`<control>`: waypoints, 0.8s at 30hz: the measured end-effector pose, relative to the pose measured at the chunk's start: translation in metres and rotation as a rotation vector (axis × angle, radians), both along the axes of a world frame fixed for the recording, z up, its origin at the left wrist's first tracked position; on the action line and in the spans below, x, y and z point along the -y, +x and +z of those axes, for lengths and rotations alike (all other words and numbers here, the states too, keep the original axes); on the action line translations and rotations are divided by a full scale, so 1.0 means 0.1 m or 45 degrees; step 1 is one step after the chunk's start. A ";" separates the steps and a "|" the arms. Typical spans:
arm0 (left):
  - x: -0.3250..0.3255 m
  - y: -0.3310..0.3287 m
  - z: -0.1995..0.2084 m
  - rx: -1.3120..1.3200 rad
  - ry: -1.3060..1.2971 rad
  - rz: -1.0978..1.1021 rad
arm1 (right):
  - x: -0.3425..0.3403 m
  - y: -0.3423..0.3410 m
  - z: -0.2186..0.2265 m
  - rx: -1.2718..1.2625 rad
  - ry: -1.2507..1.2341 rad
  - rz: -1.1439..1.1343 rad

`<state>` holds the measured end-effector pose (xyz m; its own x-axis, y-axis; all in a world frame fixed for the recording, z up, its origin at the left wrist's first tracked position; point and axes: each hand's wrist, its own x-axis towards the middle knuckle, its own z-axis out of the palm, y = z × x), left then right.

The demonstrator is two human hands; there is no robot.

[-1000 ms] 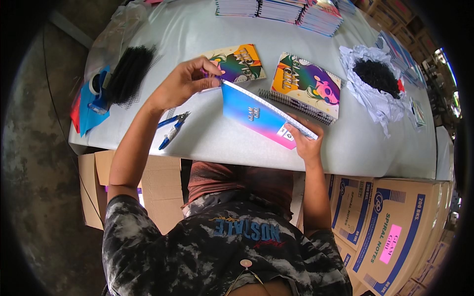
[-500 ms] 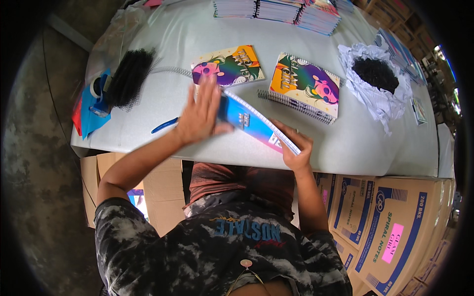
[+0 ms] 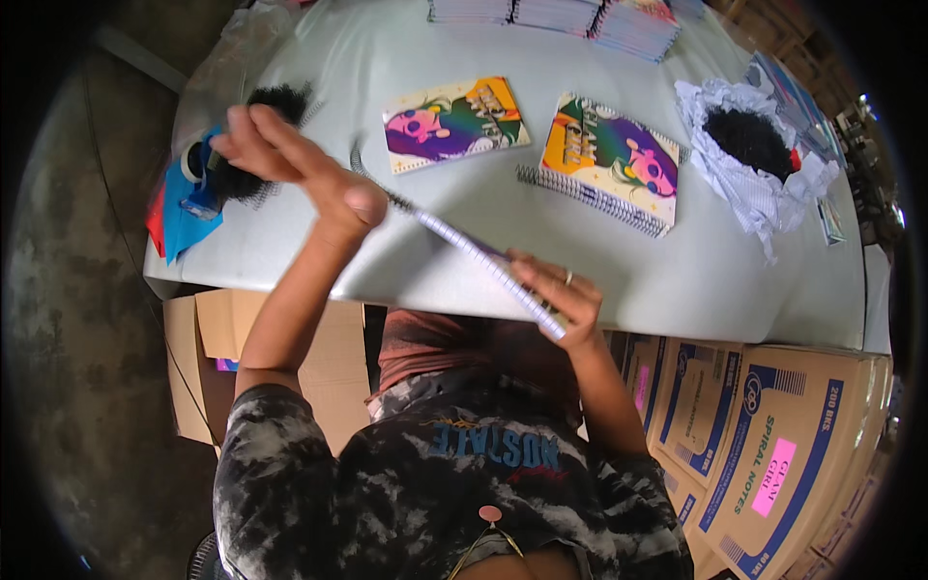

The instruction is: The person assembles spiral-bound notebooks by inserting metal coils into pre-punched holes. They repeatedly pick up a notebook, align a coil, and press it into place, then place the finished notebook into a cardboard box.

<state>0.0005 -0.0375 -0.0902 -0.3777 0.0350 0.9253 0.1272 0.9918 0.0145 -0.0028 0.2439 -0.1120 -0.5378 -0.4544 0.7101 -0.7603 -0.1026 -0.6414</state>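
Observation:
My right hand [image 3: 565, 300] grips the near right end of a notebook [image 3: 474, 256], tilted so that its hole-punched edge faces up. A dark spiral coil [image 3: 362, 166] sticks out from the notebook's far left end. Beside that end my left hand [image 3: 314, 174] is raised, fingers stretched out and holding nothing. Whether its palm touches the coil cannot be made out. Farther back on the table lies a notebook with punched holes [image 3: 454, 128] and a colourful cover. To its right sits a small stack of spiral notebooks [image 3: 614, 159].
Black coils [image 3: 278, 100] lie at the table's left, near a blue tape dispenser [image 3: 201, 201]. Crumpled paper [image 3: 715, 188] holds more coils at the right. Notebook stacks [image 3: 556, 21] line the back. Cartons [image 3: 773, 454] stand below right, an open carton [image 3: 329, 372] below left.
My left hand has swung up and left, off the notebook's side. The notebook has turned from showing its blue cover to nearly edge-on, still in my right hand.

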 end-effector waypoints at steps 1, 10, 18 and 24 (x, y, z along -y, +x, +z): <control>-0.15 0.16 -0.16 0.224 -0.033 -0.094 | 0.04 0.00 -0.02 -0.064 -0.007 -0.014; -0.37 0.08 -0.21 0.120 0.092 -0.406 | 0.06 -0.01 0.00 -0.035 -0.015 -0.017; -0.12 0.00 -0.52 0.033 0.105 -0.527 | 0.19 0.01 0.02 -0.042 -0.051 0.000; -0.59 0.55 -0.33 0.474 -0.559 -0.824 | 0.17 0.01 -0.02 -0.053 -0.022 -0.017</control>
<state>0.0560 0.0219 -0.1234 -0.4355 0.6732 0.5976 0.7320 0.6512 -0.2003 -0.0016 0.2271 -0.1140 -0.5132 -0.4352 0.7397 -0.7878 -0.1031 -0.6073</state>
